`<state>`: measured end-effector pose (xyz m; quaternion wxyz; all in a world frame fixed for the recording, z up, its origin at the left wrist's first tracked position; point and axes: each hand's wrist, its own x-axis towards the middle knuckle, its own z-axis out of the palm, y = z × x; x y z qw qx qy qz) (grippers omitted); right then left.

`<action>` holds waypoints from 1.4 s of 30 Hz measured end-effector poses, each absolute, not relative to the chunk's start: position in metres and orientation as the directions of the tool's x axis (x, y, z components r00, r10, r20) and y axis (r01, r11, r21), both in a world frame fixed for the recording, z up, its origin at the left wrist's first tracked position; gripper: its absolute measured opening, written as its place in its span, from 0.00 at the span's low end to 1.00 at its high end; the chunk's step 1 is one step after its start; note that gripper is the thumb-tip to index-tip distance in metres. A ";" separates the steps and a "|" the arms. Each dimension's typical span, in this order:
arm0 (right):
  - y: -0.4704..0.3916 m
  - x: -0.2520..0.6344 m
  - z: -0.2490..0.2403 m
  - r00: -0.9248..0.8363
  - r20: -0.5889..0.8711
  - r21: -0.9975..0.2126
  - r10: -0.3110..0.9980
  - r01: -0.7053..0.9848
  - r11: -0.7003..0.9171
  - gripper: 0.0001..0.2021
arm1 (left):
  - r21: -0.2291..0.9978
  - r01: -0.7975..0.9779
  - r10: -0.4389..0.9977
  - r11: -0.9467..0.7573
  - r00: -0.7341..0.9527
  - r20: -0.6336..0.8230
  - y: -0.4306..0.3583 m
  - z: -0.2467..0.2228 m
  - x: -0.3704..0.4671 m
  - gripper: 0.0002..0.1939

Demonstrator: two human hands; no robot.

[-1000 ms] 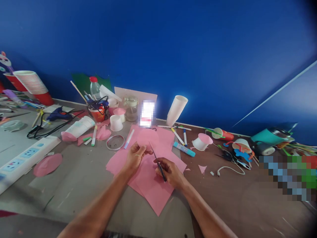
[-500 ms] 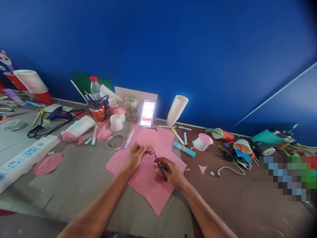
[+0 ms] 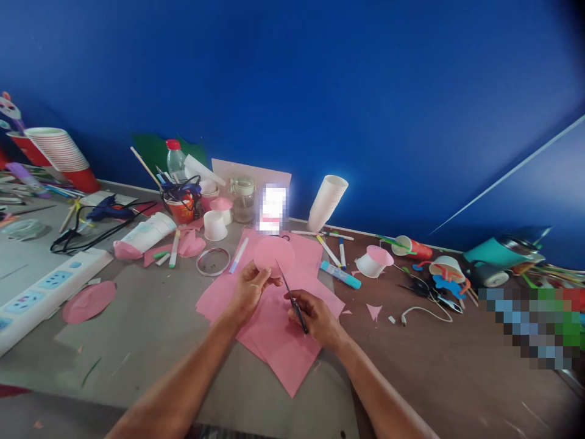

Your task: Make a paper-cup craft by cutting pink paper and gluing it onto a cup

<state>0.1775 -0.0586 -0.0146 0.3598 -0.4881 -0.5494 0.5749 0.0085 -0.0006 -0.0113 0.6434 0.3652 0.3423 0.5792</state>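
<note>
Between the thumb and fingers of my left hand (image 3: 250, 286) is the lower edge of a round pink paper disc (image 3: 274, 251). My right hand (image 3: 315, 317) grips a black-handled pair of scissors (image 3: 299, 314), its thin blades pointing up and left to the disc's lower right edge. Whether the blades are parted or closed on the paper is too small to tell. Under both hands lie overlapping sheets of pink paper (image 3: 287, 360), their corners spread in several directions.
A white power strip (image 3: 50, 289) and another pink disc (image 3: 89, 302) lie left. Behind are a glowing phone screen (image 3: 273, 210), a glass jar (image 3: 244, 200) and stacked white cups (image 3: 326, 201). Rightward are a blue glue stick (image 3: 340, 275), a pink-topped cup (image 3: 372, 263) and a teal flask (image 3: 500, 259).
</note>
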 end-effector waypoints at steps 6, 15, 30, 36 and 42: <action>-0.058 0.176 -0.017 -0.258 -0.151 -0.986 0.954 0.112 -0.126 0.20 | 0.860 -0.507 0.996 0.054 0.094 -0.007 -0.001 -0.007 0.009 0.13; -0.058 0.177 -0.017 -0.245 -0.149 -0.984 0.958 0.135 -0.119 0.22 | 0.857 -0.512 0.995 0.059 0.094 -0.012 -0.001 -0.007 0.009 0.12; -0.057 0.178 -0.014 -0.227 -0.140 -0.980 0.964 0.174 -0.101 0.19 | 0.860 -0.507 0.995 0.059 0.100 -0.009 -0.001 -0.010 0.008 0.11; -0.057 0.177 -0.015 -0.245 -0.157 -0.985 0.957 0.110 -0.133 0.20 | 0.840 -0.538 0.995 0.062 0.101 -0.008 -0.001 -0.008 0.007 0.12; -0.057 0.177 -0.012 -0.249 -0.169 -0.984 0.954 0.104 -0.147 0.20 | 0.837 -0.543 0.996 0.063 0.092 -0.015 -0.001 -0.006 0.007 0.13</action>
